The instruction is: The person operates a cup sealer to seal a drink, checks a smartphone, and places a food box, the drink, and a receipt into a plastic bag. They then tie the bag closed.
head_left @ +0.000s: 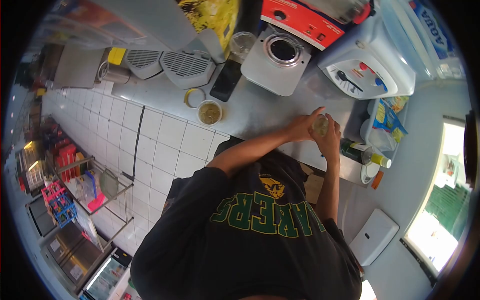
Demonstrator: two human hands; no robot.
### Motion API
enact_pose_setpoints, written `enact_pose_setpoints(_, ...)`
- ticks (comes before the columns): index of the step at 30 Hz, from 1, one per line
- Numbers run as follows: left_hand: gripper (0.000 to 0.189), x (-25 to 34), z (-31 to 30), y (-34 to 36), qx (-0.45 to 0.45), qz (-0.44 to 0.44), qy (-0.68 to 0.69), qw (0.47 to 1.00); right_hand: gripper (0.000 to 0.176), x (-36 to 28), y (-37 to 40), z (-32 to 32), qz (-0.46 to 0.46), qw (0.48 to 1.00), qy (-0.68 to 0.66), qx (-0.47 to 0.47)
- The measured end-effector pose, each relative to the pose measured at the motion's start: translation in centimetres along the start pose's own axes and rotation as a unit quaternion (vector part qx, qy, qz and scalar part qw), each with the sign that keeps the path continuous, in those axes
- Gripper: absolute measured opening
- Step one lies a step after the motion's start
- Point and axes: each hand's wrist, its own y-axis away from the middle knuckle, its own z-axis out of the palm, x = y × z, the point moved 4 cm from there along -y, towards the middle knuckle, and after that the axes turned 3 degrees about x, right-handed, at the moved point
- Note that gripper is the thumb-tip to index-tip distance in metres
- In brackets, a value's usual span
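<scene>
Both my hands meet over the steel counter (pixel 265 112), right of centre in the head view. A small clear container (pixel 321 126) sits between them, its contents pale and hard to make out. My right hand (pixel 328 140) wraps round its side. My left hand (pixel 301 128) is closed against it from the left, fingers reaching over the top. Near the counter's front edge stands a clear tub (pixel 209 113) holding something brownish. A yellow-rimmed round lid (pixel 194 98) lies beside that tub. Behind them lies a black phone (pixel 226 80).
At the back stand a silver machine (pixel 277 60) with a round opening and a white water dispenser (pixel 370 65). A dark bottle (pixel 356 150) and a grey bin of packets (pixel 385 125) are to the right. Grey grilled trays (pixel 187 68) stand at left.
</scene>
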Motion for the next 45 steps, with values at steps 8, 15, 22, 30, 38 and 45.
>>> enact_pose_setpoints(8,0.073,-0.4,-3.9,7.2,-0.029,-0.092,-0.075,0.992,0.075,0.2,-0.3,-0.1,-0.043,0.998,0.017,0.05)
enact_pose_setpoints(15,0.104,7.1,-20.4,21.8,0.252,-0.24,-0.443,0.826,0.046,-7.1,-2.3,-3.3,-0.082,0.985,-0.058,0.139)
enact_pose_setpoints(22,0.109,-1.7,-23.1,28.3,0.188,-0.411,-0.285,0.845,0.073,-21.1,-0.9,6.3,-0.323,0.924,-0.147,-0.144)
enact_pose_setpoints(30,0.057,-4.3,-19.3,31.5,0.292,-0.408,-0.155,0.851,0.101,-27.6,0.3,17.8,-0.375,0.902,-0.026,-0.212)
enact_pose_setpoints(38,0.048,-16.9,-7.6,47.3,0.329,-0.573,-0.037,0.749,0.095,-27.4,0.0,16.3,-0.392,0.885,-0.13,-0.215)
enact_pose_setpoints(45,0.06,-21.3,1.0,57.9,0.217,-0.666,-0.068,0.711,0.094,-29.1,0.0,6.7,-0.427,0.877,-0.176,-0.131)
